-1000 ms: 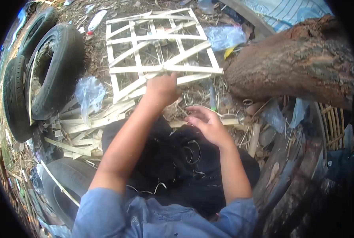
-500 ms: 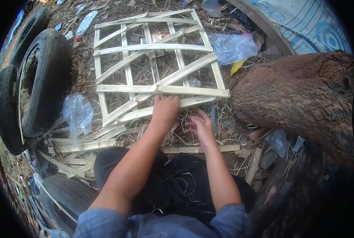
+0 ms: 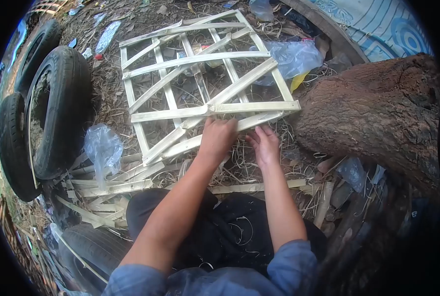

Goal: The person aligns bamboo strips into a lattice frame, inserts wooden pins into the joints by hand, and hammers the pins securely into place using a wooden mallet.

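On the littered ground in front of the seated person is a lattice frame (image 3: 195,58) of pale split-wood strips, with crosswise and slanting pieces laid over upright ones. The left hand (image 3: 219,140) is closed at the frame's near side, fingers curled over the lowest slanting strip just below where several strips cross. The right hand (image 3: 265,148) is half open, fingers bent, with its fingertips at that same strip farther right; whether they press on it cannot be told. Nor is it clear if the near edge is raised. A thick rough-barked log (image 3: 372,111) lies close to the frame's right corner. A clear plastic bag (image 3: 103,150) sits left of the frame, with worn tires (image 3: 64,108) beyond it. Between frame and dark trousers (image 3: 225,229), a loose flat strip (image 3: 259,187) lies among curled shavings.
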`<action>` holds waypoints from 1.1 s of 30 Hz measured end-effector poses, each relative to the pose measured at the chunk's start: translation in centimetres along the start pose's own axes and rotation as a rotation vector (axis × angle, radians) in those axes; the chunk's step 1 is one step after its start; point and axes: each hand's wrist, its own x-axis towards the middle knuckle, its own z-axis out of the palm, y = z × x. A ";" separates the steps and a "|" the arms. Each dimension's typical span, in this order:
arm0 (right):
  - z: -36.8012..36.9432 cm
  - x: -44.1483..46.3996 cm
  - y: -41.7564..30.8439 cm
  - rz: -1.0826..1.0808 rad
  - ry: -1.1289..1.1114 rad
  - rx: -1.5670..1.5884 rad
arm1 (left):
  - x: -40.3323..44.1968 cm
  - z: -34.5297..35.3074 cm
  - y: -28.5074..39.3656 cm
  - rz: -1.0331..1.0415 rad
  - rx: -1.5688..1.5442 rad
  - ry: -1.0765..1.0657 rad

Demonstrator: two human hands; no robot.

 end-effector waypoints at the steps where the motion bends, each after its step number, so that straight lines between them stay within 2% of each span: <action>1: -0.1 0.4 0.4 -0.014 0.011 -0.009 | 0.0 0.1 -0.1 -0.017 0.009 -0.046; 4: -0.2 1.2 1.1 -0.044 0.036 -0.003 | -0.1 0.4 -0.4 -0.028 0.033 -0.094; 6: 0.1 1.4 0.9 -0.052 0.069 -0.017 | 0.1 0.3 -0.2 -0.053 0.025 -0.020; 11: 1.3 1.1 0.6 -0.141 0.071 -0.099 | 1.4 -1.6 0.6 -0.095 -0.041 -0.026; 16: 2.1 0.4 -0.8 -0.174 0.126 -0.230 | 2.4 -5.8 2.4 -0.174 -0.087 -0.013; 18: 2.7 -0.1 -1.6 -0.183 0.141 -0.237 | 2.9 -8.9 3.1 -0.220 -0.200 -0.017; 20: 3.0 -0.7 -1.9 -0.262 0.087 -0.220 | 3.0 -9.6 2.8 -0.169 -0.256 0.009; 22: 3.6 -1.2 -2.5 -0.258 0.095 -0.154 | 2.6 -7.4 1.5 -0.150 -0.232 0.024; 24: 3.5 -1.4 -2.7 -0.209 0.040 -0.079 | 2.4 -6.0 0.8 0.062 -0.008 0.014; 25: 3.3 -1.6 -2.7 -0.198 0.036 -0.158 | 2.7 -5.4 0.2 0.047 -0.001 -0.115; 26: 3.3 -1.7 -2.6 -0.197 0.030 -0.152 | 2.8 -5.1 -0.5 0.046 0.007 -0.114; 28: 3.6 -2.1 -2.4 -0.195 0.043 -0.184 | 2.9 -5.3 -0.9 -0.090 -0.135 -0.223; 29: 3.7 -2.1 -2.6 -0.214 0.032 -0.228 | 2.7 -5.1 -0.9 -0.079 -0.152 -0.114; 33: 5.0 -2.9 -4.8 -0.228 -0.031 -0.229 | 3.1 -6.4 0.0 -0.083 -0.288 0.009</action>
